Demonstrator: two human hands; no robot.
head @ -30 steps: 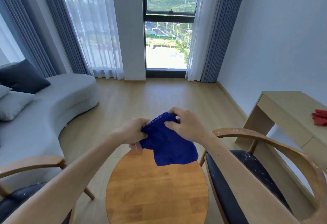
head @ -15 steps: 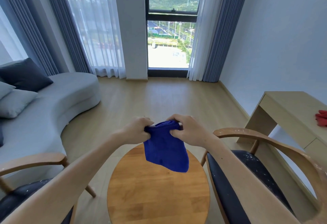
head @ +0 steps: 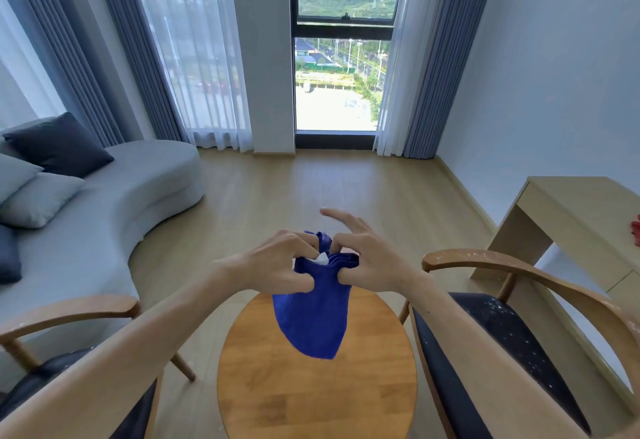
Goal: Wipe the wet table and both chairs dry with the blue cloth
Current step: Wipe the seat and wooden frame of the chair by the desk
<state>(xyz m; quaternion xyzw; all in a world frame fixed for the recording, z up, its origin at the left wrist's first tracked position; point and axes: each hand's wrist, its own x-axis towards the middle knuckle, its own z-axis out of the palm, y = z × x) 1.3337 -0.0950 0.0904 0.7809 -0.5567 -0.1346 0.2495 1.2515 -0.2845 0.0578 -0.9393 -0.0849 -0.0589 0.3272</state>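
Note:
The blue cloth (head: 313, 321) hangs folded above the round wooden table (head: 311, 393), bunched at its top edge with a small white tag showing. My left hand (head: 277, 262) grips the cloth's top from the left. My right hand (head: 363, 262) pinches the top from the right with thumb and curled fingers, its index finger stretched out forward. A chair with a dark seat speckled with droplets (head: 512, 345) stands right of the table. A second chair (head: 65, 314) stands to the left, its seat mostly hidden by my left arm.
A grey curved sofa (head: 104, 217) with cushions fills the left side. A light wooden desk (head: 581, 213) stands against the right wall with a red cloth (head: 636, 232) at its edge. Bare wood floor stretches toward the window and curtains.
Both hands have drawn closer together and bunched the cloth's top edge, so it hangs narrower and longer. My right index finger has lifted off and points forward.

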